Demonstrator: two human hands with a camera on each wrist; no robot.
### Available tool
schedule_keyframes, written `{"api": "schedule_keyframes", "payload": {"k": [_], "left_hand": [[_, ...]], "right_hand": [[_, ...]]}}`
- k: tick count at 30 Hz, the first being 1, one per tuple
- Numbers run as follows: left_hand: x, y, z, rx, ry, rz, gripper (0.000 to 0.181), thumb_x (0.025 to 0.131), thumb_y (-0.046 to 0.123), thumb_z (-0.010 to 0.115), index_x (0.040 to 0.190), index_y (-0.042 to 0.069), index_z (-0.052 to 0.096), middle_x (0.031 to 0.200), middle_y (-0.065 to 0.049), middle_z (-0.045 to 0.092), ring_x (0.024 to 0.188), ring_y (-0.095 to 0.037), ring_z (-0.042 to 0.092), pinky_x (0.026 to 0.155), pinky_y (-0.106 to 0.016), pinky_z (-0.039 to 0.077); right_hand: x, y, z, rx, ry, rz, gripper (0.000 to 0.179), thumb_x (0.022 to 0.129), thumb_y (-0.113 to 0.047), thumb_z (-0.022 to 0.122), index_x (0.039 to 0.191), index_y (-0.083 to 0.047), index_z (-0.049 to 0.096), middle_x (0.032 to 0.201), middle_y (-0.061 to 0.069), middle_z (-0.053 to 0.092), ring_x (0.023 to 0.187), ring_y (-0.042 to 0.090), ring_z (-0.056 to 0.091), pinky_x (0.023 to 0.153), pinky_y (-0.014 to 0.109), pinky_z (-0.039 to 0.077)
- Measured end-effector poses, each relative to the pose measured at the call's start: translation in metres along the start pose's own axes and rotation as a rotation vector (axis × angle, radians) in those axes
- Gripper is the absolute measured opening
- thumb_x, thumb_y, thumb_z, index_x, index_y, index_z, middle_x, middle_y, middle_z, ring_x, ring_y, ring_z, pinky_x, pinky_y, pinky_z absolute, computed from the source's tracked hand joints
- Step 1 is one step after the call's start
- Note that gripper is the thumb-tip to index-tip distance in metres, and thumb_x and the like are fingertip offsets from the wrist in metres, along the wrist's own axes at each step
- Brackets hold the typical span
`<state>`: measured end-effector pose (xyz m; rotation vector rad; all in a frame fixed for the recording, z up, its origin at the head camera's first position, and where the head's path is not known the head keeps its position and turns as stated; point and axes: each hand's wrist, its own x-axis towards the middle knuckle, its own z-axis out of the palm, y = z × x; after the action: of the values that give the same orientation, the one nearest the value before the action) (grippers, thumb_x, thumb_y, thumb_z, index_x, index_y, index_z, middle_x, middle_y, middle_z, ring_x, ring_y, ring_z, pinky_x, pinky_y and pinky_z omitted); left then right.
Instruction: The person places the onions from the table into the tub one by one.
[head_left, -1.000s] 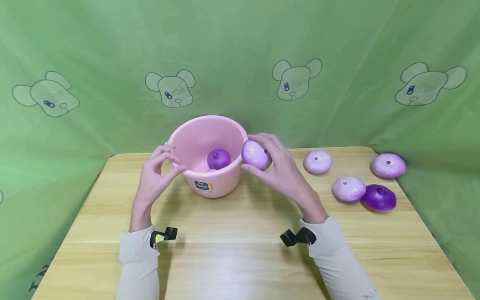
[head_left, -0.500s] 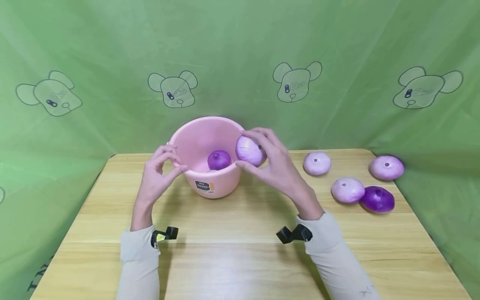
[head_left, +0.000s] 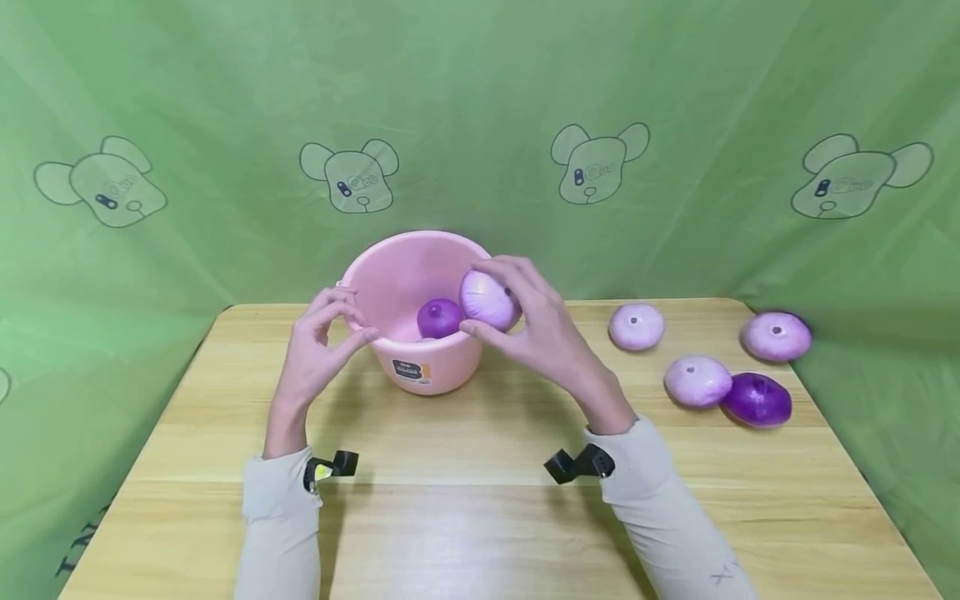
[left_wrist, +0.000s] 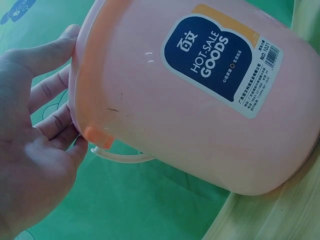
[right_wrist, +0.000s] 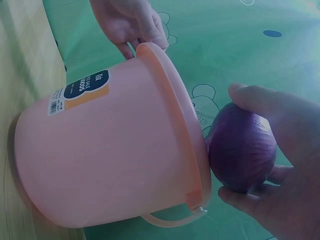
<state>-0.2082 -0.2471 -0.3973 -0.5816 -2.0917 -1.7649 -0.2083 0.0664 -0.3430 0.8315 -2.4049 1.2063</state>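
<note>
A pink plastic bucket (head_left: pixel 453 367) stands upright at the back of the table. My left hand (head_left: pixel 315 354) grips its left rim, thumb in front and fingers round the side, as the left wrist view of the bucket (left_wrist: pixel 135 90) also shows. Between the thumb and fingers of my right hand (head_left: pixel 551 346) is a pale purple onion (head_left: pixel 486 300), over the bucket's right rim. The right wrist view has this onion (right_wrist: pixel 242 147) right at the bucket's mouth. Inside the bucket lies a darker purple onion (head_left: pixel 440 318), with a sliver of a paler one below it, mostly hidden by the front wall.
Several onions lie at the right of the wooden table (head_left: pixel 450 533): a pale one (head_left: pixel 636 326) near the back, another pale onion (head_left: pixel 776 336) by the right edge, and a pale one (head_left: pixel 697 381) against a dark onion (head_left: pixel 757 399). Green cloth (head_left: pixel 465 108) hangs behind.
My right hand has carried its onion left and slightly up, from outside the bucket's right rim to over it. The left hand stays on the rim.
</note>
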Motion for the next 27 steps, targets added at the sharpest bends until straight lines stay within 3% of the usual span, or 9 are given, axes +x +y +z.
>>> {"api": "schedule_keyframes", "payload": {"k": [16,25,27], "left_hand": [[-0.002,0.001,-0.002,-0.011,0.009,-0.005,0.015,0.08,-0.013,0.078,0.088,-0.007,0.066,0.112,-0.01,0.059,0.138,-0.032,0.043,0.125,-0.042,0.025],[0.001,0.001,0.0,-0.011,0.001,0.009,0.016,0.08,-0.013,0.078,0.089,-0.006,0.066,0.114,-0.025,0.055,0.136,-0.03,0.044,0.125,-0.042,0.025],[0.001,0.001,0.0,-0.012,-0.001,0.011,0.016,0.08,-0.014,0.078,0.089,-0.007,0.066,0.113,-0.021,0.057,0.136,-0.031,0.045,0.125,-0.043,0.025]], "right_hand": [[0.01,-0.001,0.013,0.027,-0.043,0.015,0.067,0.089,-0.042,0.08,0.148,-0.025,0.054,0.144,0.0,0.051,0.121,0.017,0.058,0.094,0.039,0.057],[0.016,0.001,0.018,0.053,-0.056,0.016,0.067,0.091,-0.043,0.077,0.149,-0.021,0.052,0.145,0.001,0.05,0.123,0.016,0.056,0.096,0.038,0.056],[0.017,0.002,0.019,0.056,-0.054,0.018,0.068,0.091,-0.044,0.077,0.149,-0.021,0.051,0.144,0.002,0.05,0.122,0.016,0.057,0.095,0.037,0.056]]}}
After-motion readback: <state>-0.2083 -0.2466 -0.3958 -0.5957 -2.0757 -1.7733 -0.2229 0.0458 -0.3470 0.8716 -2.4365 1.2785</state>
